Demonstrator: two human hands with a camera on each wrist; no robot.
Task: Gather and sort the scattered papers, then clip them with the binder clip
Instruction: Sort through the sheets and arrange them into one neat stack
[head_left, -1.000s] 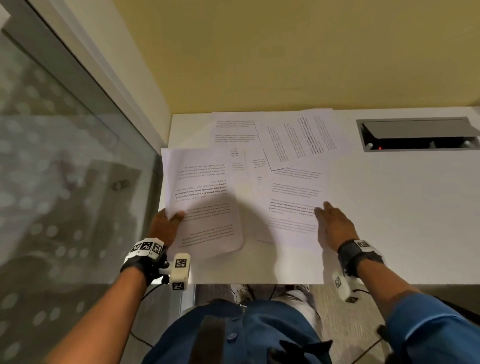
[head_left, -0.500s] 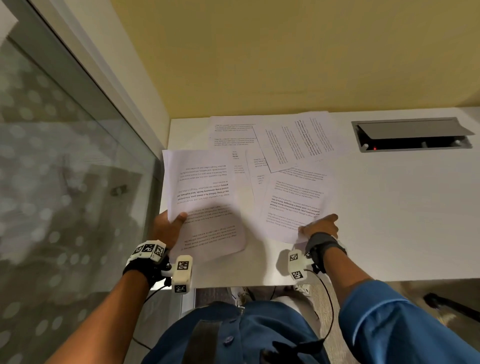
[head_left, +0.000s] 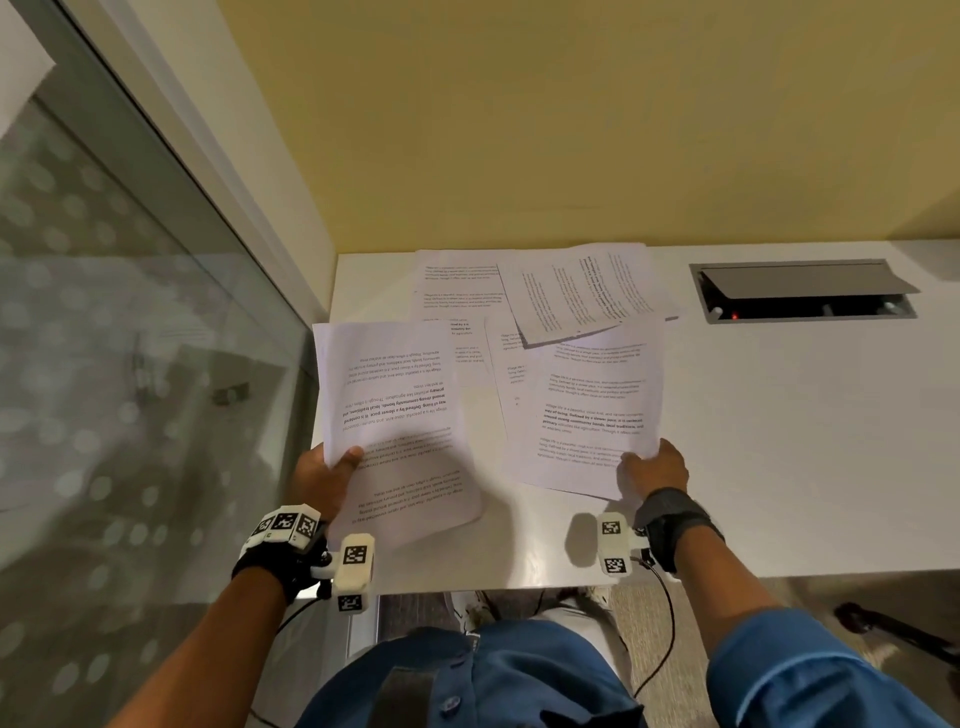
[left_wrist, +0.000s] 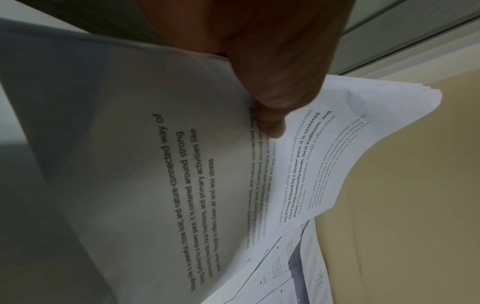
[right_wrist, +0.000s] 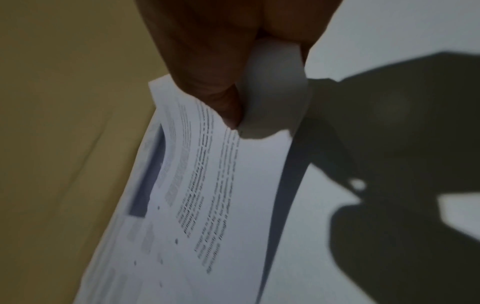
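Observation:
My left hand (head_left: 332, 470) pinches a small stack of printed sheets (head_left: 395, 415) by its near left edge, lifted off the white desk (head_left: 779, 441); the left wrist view shows the thumb (left_wrist: 270, 115) on top of the stack of sheets (left_wrist: 182, 164). My right hand (head_left: 652, 465) pinches the near right corner of another printed sheet (head_left: 587, 415), which curls up from the desk; the right wrist view shows this sheet (right_wrist: 221, 185) raised at the held corner. More papers (head_left: 576, 291) lie overlapped at the back of the desk. No binder clip is visible.
A glass partition (head_left: 130, 364) runs along the desk's left side and a yellow wall (head_left: 519, 130) stands behind it. A cable box with an open grey lid (head_left: 800, 291) is sunk in the desk at the back right.
My right hand went from lying flat on the sheet to pinching its near right corner and lifting it. The left hand kept holding its stack, barely moving.

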